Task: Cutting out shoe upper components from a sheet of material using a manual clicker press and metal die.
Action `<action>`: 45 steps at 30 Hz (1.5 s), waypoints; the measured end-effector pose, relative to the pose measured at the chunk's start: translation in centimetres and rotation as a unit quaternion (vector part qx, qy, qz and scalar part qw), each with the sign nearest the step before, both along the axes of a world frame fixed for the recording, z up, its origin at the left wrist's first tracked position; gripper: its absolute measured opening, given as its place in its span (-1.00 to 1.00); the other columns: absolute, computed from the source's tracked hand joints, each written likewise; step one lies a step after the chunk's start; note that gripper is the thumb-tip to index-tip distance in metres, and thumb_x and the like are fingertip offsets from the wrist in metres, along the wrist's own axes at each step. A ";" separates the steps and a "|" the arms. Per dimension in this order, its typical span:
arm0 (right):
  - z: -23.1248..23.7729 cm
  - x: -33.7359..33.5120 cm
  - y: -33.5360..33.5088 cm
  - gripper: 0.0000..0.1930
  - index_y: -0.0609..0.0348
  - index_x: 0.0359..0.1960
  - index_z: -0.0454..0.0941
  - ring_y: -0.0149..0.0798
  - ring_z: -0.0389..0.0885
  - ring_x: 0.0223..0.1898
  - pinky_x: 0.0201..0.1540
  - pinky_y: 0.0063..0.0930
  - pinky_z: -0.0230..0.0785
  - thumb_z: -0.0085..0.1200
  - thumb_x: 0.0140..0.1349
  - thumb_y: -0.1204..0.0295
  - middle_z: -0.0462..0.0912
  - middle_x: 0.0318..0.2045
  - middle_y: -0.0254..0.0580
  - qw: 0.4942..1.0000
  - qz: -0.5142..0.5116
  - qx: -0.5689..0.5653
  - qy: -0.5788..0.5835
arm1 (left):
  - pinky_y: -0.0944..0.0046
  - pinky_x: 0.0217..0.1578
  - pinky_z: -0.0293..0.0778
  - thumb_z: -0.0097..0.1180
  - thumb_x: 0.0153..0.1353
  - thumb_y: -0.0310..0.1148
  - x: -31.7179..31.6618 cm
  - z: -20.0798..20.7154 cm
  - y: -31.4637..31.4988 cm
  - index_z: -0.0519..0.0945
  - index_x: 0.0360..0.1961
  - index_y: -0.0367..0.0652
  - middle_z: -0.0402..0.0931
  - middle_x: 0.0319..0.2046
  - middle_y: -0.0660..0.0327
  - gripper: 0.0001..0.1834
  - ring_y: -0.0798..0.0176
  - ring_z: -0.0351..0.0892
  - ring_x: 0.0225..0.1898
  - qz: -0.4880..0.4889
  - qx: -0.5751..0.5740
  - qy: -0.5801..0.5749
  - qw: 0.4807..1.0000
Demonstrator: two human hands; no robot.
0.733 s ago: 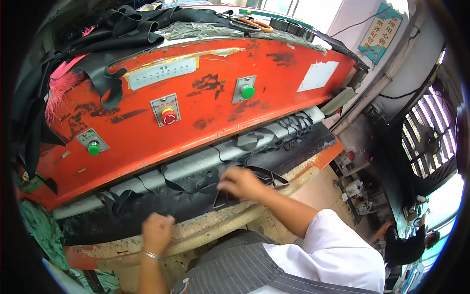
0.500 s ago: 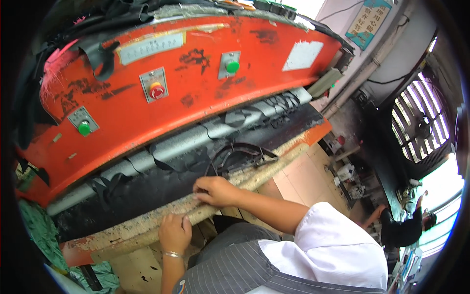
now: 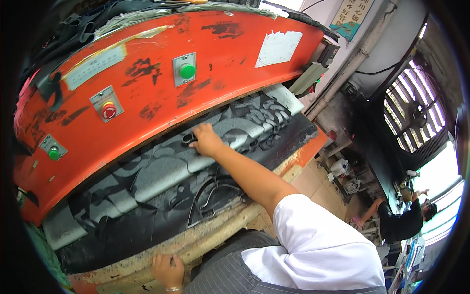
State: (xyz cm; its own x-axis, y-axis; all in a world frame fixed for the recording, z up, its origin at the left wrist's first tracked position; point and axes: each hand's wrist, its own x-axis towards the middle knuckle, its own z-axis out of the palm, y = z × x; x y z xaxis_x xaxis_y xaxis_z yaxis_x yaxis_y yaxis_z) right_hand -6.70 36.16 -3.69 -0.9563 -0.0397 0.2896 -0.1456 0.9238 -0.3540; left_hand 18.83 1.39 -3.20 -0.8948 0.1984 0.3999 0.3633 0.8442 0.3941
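Observation:
My right hand [image 3: 207, 141] reaches over a pale grey board [image 3: 164, 185] under the orange machine's front. Its thumb and fingers are closed around the edge of a small black looped piece [image 3: 188, 139]. Flat black cut pieces [image 3: 126, 170] lie scattered over the board. On the black bed, below my right forearm, rests a curved metal cutting die [image 3: 198, 206] with thin edges. My left hand [image 3: 168, 270] is curled at the worn front edge; a dark spot shows by the thumb, and I cannot make out whether it holds anything.
The orange machine [image 3: 142, 93] carries green buttons [image 3: 187, 71] and a red stop button [image 3: 108, 110]. Dark scraps [image 3: 63, 29] are heaped on its top. A worn, padded ledge [image 3: 205, 245] runs along the bed's front. A person in black [image 3: 404, 223] sits far right beside a bench.
My right hand has gone from the front ledge to the board at the back. Much more of the pale board and its black pieces shows. My left hand appears lower.

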 end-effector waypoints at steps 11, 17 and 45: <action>1.0 1.1 11.0 -0.51 0.20 -0.09 0.52 0.09 0.46 -0.06 0.01 -0.16 0.36 0.34 -0.12 0.38 0.54 -0.21 -0.02 0.985 0.116 -0.100 0.077 | 0.04 -0.53 0.36 0.09 0.04 -0.31 -1.0 0.1 -0.1 0.60 -0.64 -0.18 0.54 -0.60 0.08 -0.78 -0.01 0.45 -0.57 0.094 -0.112 -0.080 0.986; -0.5 -2.0 18.7 -0.48 0.20 0.00 0.52 0.06 0.45 -0.07 0.04 -0.18 0.34 0.33 -0.03 0.31 0.54 -0.21 -0.01 0.994 0.064 -0.085 0.030 | 0.05 -0.51 0.38 0.07 0.06 -0.30 -1.4 0.3 0.7 0.61 -0.63 -0.21 0.56 -0.59 0.05 -0.76 -0.01 0.47 -0.57 0.140 -0.143 -0.138 0.970; 9.3 0.8 6.6 -0.37 0.25 0.09 0.43 -0.02 0.57 -0.10 -0.04 -0.23 0.41 0.35 0.03 0.16 0.60 -0.19 0.00 0.957 0.093 -0.197 0.193 | 0.18 0.28 0.14 0.02 0.32 -0.38 -22.0 4.8 -7.0 0.14 0.36 -0.32 0.11 0.36 -0.06 -0.37 0.05 0.16 0.36 0.241 0.359 0.118 0.894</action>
